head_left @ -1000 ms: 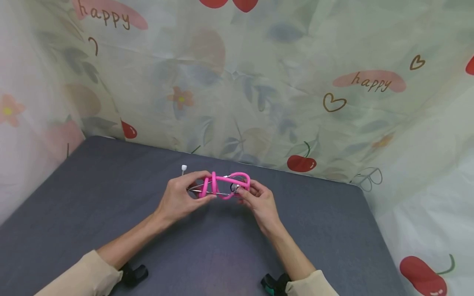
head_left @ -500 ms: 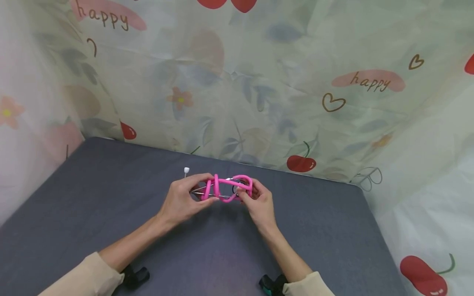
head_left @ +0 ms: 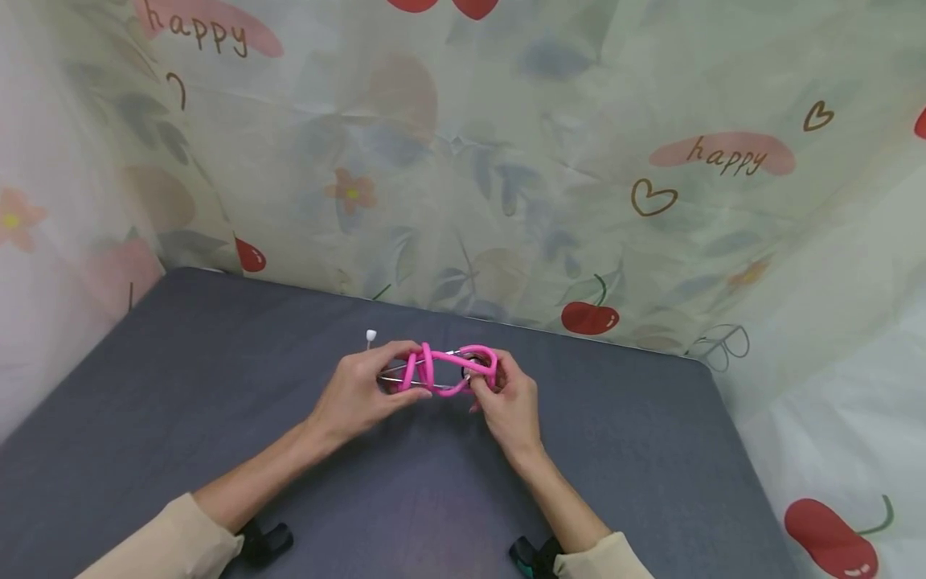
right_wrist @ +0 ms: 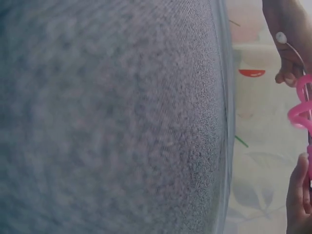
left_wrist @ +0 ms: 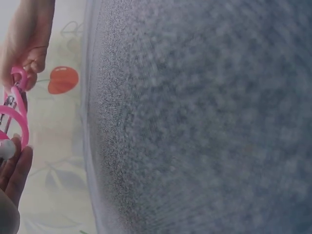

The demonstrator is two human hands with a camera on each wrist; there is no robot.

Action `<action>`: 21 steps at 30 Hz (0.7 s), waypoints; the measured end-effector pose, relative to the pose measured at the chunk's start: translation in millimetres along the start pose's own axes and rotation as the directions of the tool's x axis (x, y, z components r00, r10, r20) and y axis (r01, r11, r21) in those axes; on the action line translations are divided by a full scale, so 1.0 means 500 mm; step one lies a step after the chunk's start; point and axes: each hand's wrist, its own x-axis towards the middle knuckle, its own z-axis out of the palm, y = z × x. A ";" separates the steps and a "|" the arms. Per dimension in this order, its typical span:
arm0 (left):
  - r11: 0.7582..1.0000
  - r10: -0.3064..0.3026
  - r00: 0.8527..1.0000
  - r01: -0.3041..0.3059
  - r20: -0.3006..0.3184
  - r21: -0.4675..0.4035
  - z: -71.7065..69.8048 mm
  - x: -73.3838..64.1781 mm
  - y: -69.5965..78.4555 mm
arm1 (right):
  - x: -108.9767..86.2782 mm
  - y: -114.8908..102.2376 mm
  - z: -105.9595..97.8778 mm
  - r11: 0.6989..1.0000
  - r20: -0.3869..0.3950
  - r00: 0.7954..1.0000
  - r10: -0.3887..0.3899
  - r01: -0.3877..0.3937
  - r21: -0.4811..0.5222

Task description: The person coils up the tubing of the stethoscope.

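A stethoscope (head_left: pixel 428 368) with bright pink tubing wound around its metal ear tubes is held up between both hands, above the table. My left hand (head_left: pixel 359 388) grips its left end, thumb below and fingers above; a white ear tip (head_left: pixel 371 334) sticks out behind that hand. At the other end, my right hand (head_left: pixel 512 406) pinches the looped tubing near the metal chest piece, which its thumb partly covers. The left wrist view shows pink tubing (left_wrist: pixel 22 112) between both hands at the left edge. In the right wrist view, coils of tubing (right_wrist: pixel 298 114) lie at the right edge.
The dark grey table (head_left: pixel 289 322) extends beneath the hands. A curtain (head_left: pixel 463 201) printed with cherries, leaves and "happy" hangs behind its far edge and along the sides. Black straps (head_left: pixel 268 544) show at the wrists, by the beige sleeves.
Both hands and the stethoscope have shifted slightly right and a little toward me. The right thumb has moved further over the chest piece. Both hands keep their hold.
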 end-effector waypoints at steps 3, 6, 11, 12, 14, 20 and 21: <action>1.000 0.002 1.000 -0.002 0.012 0.029 -0.002 0.000 0.004 | 0.001 0.024 0.002 1.000 -0.003 1.000 0.008 -0.008 -0.005; 0.998 0.001 1.000 -0.002 0.013 0.060 -0.003 0.000 0.006 | 0.001 0.041 0.003 1.000 -0.004 1.000 0.018 -0.018 -0.016; 0.993 0.001 1.000 -0.003 0.010 0.121 -0.003 -0.002 0.005 | -0.001 0.045 0.002 0.998 -0.021 0.999 0.041 -0.042 -0.057; 0.992 0.002 1.000 -0.004 0.010 0.129 -0.003 -0.002 0.005 | 0.000 0.051 0.002 0.997 -0.024 0.999 0.043 -0.045 -0.062; 0.989 -0.001 1.000 0.000 0.013 0.145 -0.003 -0.003 0.005 | 0.000 0.052 0.000 0.997 -0.022 0.999 0.050 -0.051 -0.060; 0.984 -0.069 0.994 0.054 0.082 0.171 -0.003 -0.004 -0.001 | -0.001 0.047 -0.008 0.992 0.011 0.996 0.087 -0.086 -0.096; 0.984 -0.079 0.992 0.062 0.095 0.169 -0.003 -0.005 -0.003 | -0.002 0.044 -0.009 0.991 0.018 0.996 0.092 -0.090 -0.102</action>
